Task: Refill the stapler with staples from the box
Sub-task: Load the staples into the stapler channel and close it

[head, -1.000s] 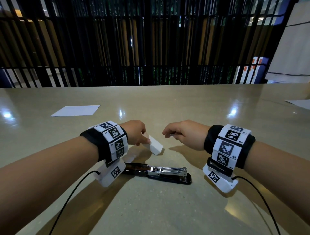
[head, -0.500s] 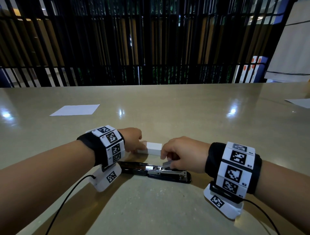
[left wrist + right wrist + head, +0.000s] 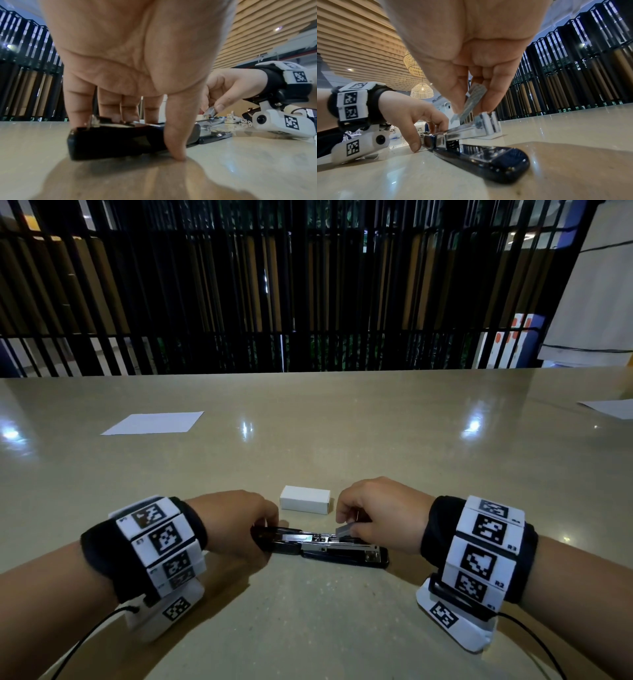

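Observation:
A black stapler [image 3: 342,554] lies opened out flat on the beige table [image 3: 308,628], its chrome magazine [image 3: 465,132] facing up. My left hand [image 3: 263,529] grips the stapler's black cover [image 3: 120,140] at the left end, thumb [image 3: 176,135] on the near side and fingers on the far side. Just above the magazine, my right hand [image 3: 346,529] pinches a grey strip of staples [image 3: 474,100] between thumb and fingers, tilted with its lower end down. The white staple box [image 3: 305,499] lies closed on the table just behind the stapler, touched by neither hand.
A white sheet of paper [image 3: 154,422] lies far back on the left, and another sheet [image 3: 609,409] at the right edge. A black railing [image 3: 308,302] runs along the table's far side. Cables trail from both wrist cameras toward me.
My left hand has let go of the white box, which now lies on the table, and taken hold of the stapler's left end. My right hand brought the staple strip down over the magazine.

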A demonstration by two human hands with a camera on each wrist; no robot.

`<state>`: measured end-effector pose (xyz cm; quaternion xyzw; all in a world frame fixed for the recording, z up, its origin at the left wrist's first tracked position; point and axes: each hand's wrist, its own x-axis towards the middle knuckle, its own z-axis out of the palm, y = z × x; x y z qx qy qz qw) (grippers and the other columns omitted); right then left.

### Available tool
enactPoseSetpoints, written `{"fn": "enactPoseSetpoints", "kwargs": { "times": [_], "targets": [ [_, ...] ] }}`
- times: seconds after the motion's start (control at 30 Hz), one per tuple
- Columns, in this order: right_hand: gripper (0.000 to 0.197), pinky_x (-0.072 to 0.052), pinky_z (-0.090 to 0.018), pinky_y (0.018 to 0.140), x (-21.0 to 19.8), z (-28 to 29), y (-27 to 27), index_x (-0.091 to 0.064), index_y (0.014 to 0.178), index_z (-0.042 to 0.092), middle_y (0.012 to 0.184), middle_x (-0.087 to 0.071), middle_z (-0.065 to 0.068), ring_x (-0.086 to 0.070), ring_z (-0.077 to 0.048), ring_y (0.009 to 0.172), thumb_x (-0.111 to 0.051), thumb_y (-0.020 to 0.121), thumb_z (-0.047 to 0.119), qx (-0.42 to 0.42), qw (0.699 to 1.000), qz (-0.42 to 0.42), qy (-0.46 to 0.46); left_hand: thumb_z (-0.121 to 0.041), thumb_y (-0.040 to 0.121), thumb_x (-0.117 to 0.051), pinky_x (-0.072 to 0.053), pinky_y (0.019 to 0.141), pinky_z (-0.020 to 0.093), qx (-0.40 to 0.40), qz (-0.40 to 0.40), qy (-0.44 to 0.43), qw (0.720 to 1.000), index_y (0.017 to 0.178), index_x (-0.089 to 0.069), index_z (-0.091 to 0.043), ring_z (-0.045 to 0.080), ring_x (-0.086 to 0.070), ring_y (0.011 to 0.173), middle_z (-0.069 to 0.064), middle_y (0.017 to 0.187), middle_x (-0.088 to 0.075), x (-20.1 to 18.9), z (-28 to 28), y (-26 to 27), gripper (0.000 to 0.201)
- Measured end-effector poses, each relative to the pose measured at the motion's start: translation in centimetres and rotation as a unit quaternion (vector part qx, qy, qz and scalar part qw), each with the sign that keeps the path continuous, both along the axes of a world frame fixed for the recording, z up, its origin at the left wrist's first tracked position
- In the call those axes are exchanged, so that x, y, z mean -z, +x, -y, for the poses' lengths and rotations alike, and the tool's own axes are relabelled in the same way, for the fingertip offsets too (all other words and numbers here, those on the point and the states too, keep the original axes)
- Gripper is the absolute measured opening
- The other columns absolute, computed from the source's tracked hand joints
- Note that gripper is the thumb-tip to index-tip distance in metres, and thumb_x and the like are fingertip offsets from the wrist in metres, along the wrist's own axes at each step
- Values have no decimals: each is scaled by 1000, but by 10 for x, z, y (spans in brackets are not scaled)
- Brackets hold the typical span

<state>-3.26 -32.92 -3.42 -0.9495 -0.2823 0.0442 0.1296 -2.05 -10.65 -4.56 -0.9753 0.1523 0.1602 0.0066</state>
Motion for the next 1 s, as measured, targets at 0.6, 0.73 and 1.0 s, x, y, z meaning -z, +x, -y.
{"fn": "enactPoseSetpoints", "kwargs": {
  "times": [0.6, 0.73, 1.0],
  "targets": [
    [19, -46, -28, 84, 0, -8, 7, -68, 105, 19, 104, -59, 2, -58, -18, 98, -57, 90, 15, 0, 999, 4, -49, -40, 80, -68, -45, 78, 24, 26, 0, 24, 999, 116, -59, -34, 11, -58, 96, -10, 108, -63, 0, -5, -4, 37],
    [22, -45, -27, 82, 0, -10, 7, -69, 105, 18, 111, -63, 0, -59, -20, 102, -57, 88, 12, -7, 997, 10, -76, -41, 80, -68, -42, 74, 23, 29, -2, 29, 999, 116, -59, -34, 10, -57, 95, -10, 108, -63, 0, -5, -2, 38],
    [18, -46, -26, 83, -2, -9, 11, -71, 100, 21, 102, -60, 3, -59, -18, 101, -60, 89, 15, -10, 997, -3, -70, -39, 81, -67, -43, 75, 22, 28, -6, 31, 999, 116, -60, -33, 11, -57, 96, -9, 109, -64, -1, -4, -3, 36]
  ]
}}
